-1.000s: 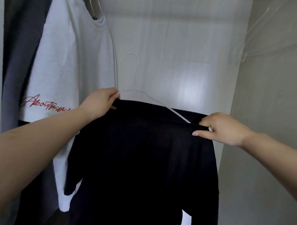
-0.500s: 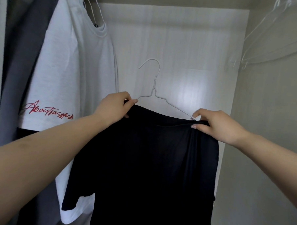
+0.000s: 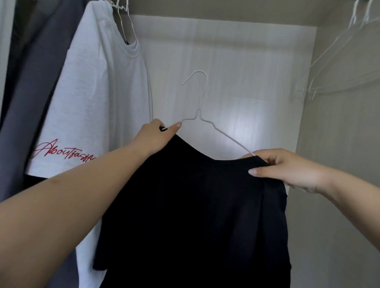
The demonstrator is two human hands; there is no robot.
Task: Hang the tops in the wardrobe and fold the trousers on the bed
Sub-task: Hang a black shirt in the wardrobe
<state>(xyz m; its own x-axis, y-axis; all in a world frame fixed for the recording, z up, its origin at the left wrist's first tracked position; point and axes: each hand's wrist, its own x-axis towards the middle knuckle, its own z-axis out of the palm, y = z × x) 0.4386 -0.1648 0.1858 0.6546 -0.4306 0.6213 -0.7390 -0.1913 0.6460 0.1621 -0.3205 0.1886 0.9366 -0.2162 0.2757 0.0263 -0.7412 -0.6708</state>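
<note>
A black top (image 3: pixel 194 220) hangs on a white wire hanger (image 3: pixel 209 123) held up inside the wardrobe (image 3: pixel 232 58), in front of its pale back panel. The left hand (image 3: pixel 154 135) grips the top's left shoulder where the hanger's arm meets the cloth, its fingers (image 3: pixel 176 125) curled round the fabric and wire together. The right hand (image 3: pixel 290 167) pinches the top's right shoulder, thumb on the near side and the other fingers closed over the far side, just where the hanger's wire runs under the cloth. The hanger's hook points up, free of any rail, and tilts toward the left of the top. Left of the black top hangs a white T-shirt (image 3: pixel 95 91) with red script on its sleeve, and beyond that a grey garment (image 3: pixel 35 71). Up and to the right of the black top, several empty hangers (image 3: pixel 341 59) hang near the side wall.
</note>
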